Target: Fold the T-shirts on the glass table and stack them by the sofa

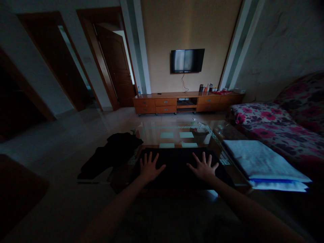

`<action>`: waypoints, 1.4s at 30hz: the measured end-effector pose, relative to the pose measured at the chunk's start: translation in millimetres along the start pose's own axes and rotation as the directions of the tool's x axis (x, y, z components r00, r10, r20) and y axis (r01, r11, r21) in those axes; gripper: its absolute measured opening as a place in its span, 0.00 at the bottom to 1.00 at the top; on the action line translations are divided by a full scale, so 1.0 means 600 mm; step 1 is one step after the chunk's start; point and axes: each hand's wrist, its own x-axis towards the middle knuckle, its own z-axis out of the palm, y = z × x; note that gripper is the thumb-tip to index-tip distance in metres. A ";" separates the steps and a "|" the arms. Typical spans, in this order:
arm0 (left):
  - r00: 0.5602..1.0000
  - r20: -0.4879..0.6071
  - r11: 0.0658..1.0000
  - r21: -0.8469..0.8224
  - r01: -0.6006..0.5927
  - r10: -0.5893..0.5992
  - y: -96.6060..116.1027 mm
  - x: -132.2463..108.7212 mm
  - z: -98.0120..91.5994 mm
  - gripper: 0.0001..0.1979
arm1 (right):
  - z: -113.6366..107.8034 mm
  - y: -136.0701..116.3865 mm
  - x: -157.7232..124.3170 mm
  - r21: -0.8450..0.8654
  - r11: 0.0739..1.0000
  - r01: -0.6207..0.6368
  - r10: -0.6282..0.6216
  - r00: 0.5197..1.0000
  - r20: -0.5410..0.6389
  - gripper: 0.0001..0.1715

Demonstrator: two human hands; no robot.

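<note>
A black cloth (176,165), perhaps a garment, lies spread over the near part of a glass table (149,131). On its left side my left hand (150,168) rests with fingers spread. My right hand (204,168) lies on the right side of the same cloth, its fingers spread as well. To the left, a rumpled black cloth (113,153) lies at the table's left side. A folded light-coloured cloth (263,160) with a blue layer sits at the table's right.
A flowered sofa (273,118) stands on the right. Beyond the table, a low wooden cabinet (165,105) holds a bottle (139,91) and several small items, under a wall television (187,60). A wooden door (115,64) stands ajar at the back left.
</note>
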 end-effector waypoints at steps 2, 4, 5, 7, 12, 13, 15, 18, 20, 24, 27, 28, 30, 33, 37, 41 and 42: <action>1.000 -0.003 1.000 0.013 -0.009 0.009 0.001 0.004 -0.006 0.49 | -0.001 -0.001 0.011 0.000 1.000 0.002 -0.002 1.000 0.008 0.55; 1.000 -0.011 1.000 0.015 -0.003 0.003 0.005 0.010 -0.011 0.48 | -0.007 -0.004 0.021 0.007 1.000 0.004 -0.004 1.000 0.018 0.54; 1.000 -0.026 1.000 0.018 0.007 -0.006 0.008 0.014 -0.014 0.47 | -0.010 -0.006 0.025 0.006 1.000 -0.002 0.001 1.000 0.021 0.54; 0.997 -0.078 0.999 0.035 0.011 -0.008 0.014 0.020 -0.020 0.46 | -0.018 -0.012 0.029 -0.013 1.000 -0.013 0.013 1.000 0.010 0.54; 0.959 -0.103 0.964 0.041 -0.261 0.264 0.022 0.018 -0.026 0.41 | -0.027 -0.028 0.020 -0.077 0.989 0.130 -0.132 0.991 -0.020 0.55; 0.950 -0.080 0.953 0.020 -0.301 0.302 0.021 0.016 -0.025 0.40 | -0.026 -0.030 0.017 -0.060 0.986 0.153 -0.153 0.988 0.004 0.54; 0.949 -0.035 0.950 -0.018 -0.313 0.312 0.019 0.011 -0.022 0.38 | -0.021 -0.034 0.010 -0.016 0.990 0.144 -0.143 0.988 0.052 0.51; 0.966 0.003 0.965 -0.045 -0.258 0.258 0.017 0.007 -0.017 0.38 | -0.013 -0.038 0.006 0.007 0.997 0.074 -0.074 0.995 0.064 0.50; 0.971 0.010 0.970 -0.052 -0.237 0.238 0.018 0.009 -0.015 0.39 | -0.012 -0.039 0.009 0.017 0.999 0.046 -0.047 0.997 0.059 0.50; 0.980 0.012 0.979 -0.050 -0.199 0.200 0.009 0.015 -0.014 0.36 | -0.015 -0.022 0.024 0.072 0.997 0.004 -0.010 0.996 0.083 0.45; 0.990 -0.072 0.993 0.000 -0.119 0.118 -0.017 0.018 -0.008 0.36 | -0.013 0.012 0.034 0.014 0.999 -0.034 0.034 0.999 0.008 0.43; 0.991 -0.097 0.996 0.012 -0.091 0.092 -0.027 0.019 -0.005 0.37 | -0.011 0.025 0.036 -0.014 0.999 -0.033 0.033 0.999 -0.017 0.43; 0.992 -0.108 0.998 0.020 -0.062 0.064 -0.045 0.019 0.000 0.38 | -0.006 0.044 0.038 -0.045 0.999 -0.013 0.011 1.000 -0.029 0.44; 0.993 -0.096 0.997 0.024 -0.067 0.070 -0.058 0.021 0.004 0.39 | -0.003 0.055 0.039 -0.042 0.999 0.011 -0.011 1.000 -0.021 0.45; 0.995 -0.081 0.998 0.046 -0.047 0.051 -0.050 0.030 -0.003 0.35 | -0.007 0.042 0.040 -0.033 0.999 -0.009 0.008 1.000 -0.016 0.46; 0.975 -0.155 0.981 0.091 0.174 -0.158 -0.043 0.040 -0.013 0.36 | -0.008 0.032 0.043 -0.012 0.999 -0.030 0.030 0.999 -0.023 0.45; 0.956 -0.180 0.963 0.097 0.251 -0.232 -0.045 0.042 -0.014 0.37 | -0.007 0.032 0.044 -0.006 0.999 -0.031 0.031 0.999 -0.019 0.44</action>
